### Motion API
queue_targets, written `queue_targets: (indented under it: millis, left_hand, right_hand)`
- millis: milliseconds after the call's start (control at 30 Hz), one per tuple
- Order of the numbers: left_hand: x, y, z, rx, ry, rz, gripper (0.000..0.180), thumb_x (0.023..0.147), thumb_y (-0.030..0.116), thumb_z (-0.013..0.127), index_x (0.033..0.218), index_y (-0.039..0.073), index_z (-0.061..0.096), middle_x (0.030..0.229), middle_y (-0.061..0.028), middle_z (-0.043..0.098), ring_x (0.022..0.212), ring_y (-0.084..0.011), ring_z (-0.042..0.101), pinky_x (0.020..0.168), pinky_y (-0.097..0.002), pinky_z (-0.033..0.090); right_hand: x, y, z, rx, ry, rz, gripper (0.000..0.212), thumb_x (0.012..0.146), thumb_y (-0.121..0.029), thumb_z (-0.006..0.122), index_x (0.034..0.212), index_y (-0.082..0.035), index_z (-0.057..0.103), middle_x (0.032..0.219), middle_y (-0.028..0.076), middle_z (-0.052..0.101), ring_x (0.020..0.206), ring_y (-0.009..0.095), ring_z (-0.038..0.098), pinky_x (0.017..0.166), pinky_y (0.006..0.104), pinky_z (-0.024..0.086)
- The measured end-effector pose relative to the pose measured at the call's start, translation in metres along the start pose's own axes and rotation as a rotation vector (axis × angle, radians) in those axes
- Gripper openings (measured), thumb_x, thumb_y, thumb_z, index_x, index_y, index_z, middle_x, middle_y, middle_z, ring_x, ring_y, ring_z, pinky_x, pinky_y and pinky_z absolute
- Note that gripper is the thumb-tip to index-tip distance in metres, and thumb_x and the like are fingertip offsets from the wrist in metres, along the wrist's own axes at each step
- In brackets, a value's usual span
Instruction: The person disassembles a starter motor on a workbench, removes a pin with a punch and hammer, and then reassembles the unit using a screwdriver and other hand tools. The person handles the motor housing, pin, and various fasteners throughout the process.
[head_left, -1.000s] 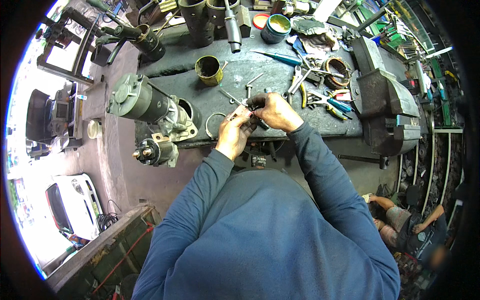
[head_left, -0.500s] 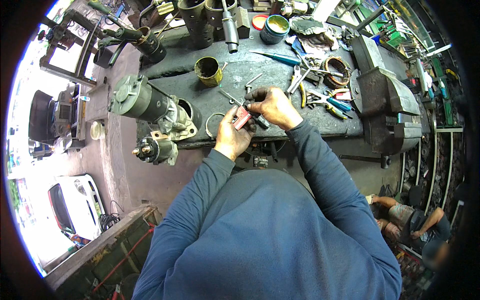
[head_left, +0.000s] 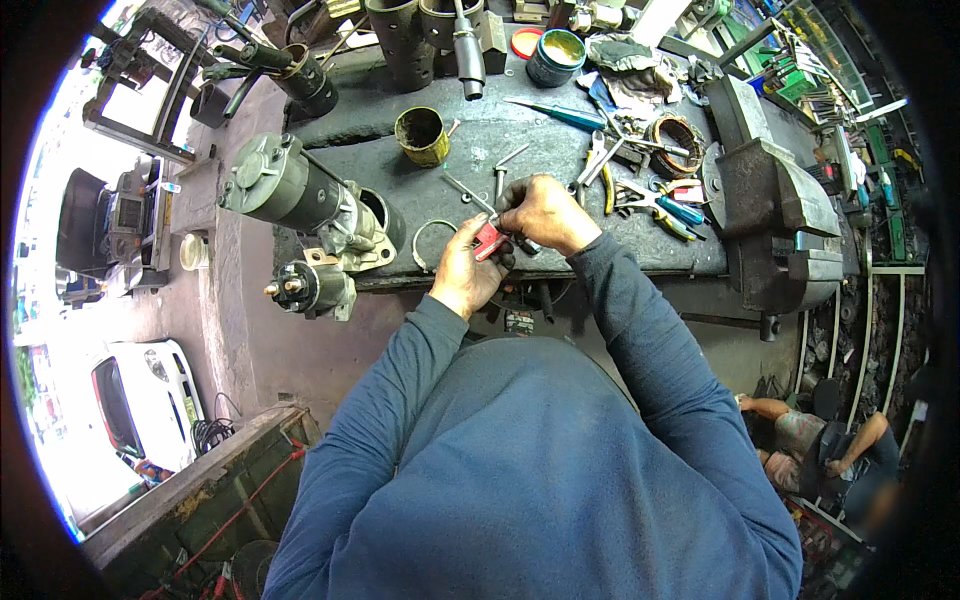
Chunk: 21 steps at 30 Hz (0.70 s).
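My left hand [head_left: 463,277] is closed around a small red box-shaped thing [head_left: 488,243] over the front edge of the bench. Right beside it, my right hand [head_left: 552,217] is bent in a pinch at the upper end of the red thing; whatever its fingertips hold is hidden. Both hands are smeared with dark grease. A thin metal bolt [head_left: 466,192] lies just beyond the fingers, with another bolt [head_left: 500,178] near it. To the left of my left hand are an open metal ring [head_left: 426,236] and a starter motor [head_left: 300,195] with its solenoid [head_left: 312,288].
A yellow tin [head_left: 423,140] stands farther back, and a blue tub of grease [head_left: 556,57] beyond it. Pliers [head_left: 660,208], a screwdriver [head_left: 560,113] and a copper-wound ring [head_left: 677,143] lie to the right, before a large vise [head_left: 780,200]. Another person [head_left: 830,440] sits at lower right.
The red thing has turned slightly in my left hand, and my right fingers have shifted a little at its upper end. The whole view has moved slightly.
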<state>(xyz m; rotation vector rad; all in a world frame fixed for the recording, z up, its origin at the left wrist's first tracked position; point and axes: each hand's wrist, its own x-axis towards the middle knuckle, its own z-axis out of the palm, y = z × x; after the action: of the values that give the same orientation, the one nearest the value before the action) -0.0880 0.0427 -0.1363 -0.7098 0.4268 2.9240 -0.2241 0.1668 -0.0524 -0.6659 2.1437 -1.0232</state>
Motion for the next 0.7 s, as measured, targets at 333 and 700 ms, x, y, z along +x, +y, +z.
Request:
queue_targets:
  millis: [333,700]
  left_hand:
    - [-0.001,-0.001,0.011,-0.110,0.070,0.084,0.029,0.099,0.035,0.073,0.114,0.011,0.066,0.099,-0.0055,0.069,0.091,-0.0206,0.068,0.084,-0.0353,0.058]
    - [0.003,0.003,0.008,-0.230,0.077,0.103,0.032,0.093,0.025,0.077,0.114,0.004,0.065,0.105,-0.0099,0.068,0.095,-0.0214,0.067,0.098,-0.0369,0.054]
  right_hand:
    - [-0.004,-0.004,-0.001,0.319,0.046,-0.023,0.024,0.084,-0.008,0.072,0.104,0.005,0.078,0.081,0.013,0.077,0.069,0.017,0.071,0.064,0.0351,0.055]
    - [-0.022,-0.003,0.013,-0.012,0.159,-0.183,0.020,0.088,-0.012,0.081,0.103,0.002,0.077,0.086,0.015,0.077,0.077,0.020,0.072,0.075,0.0370,0.057]
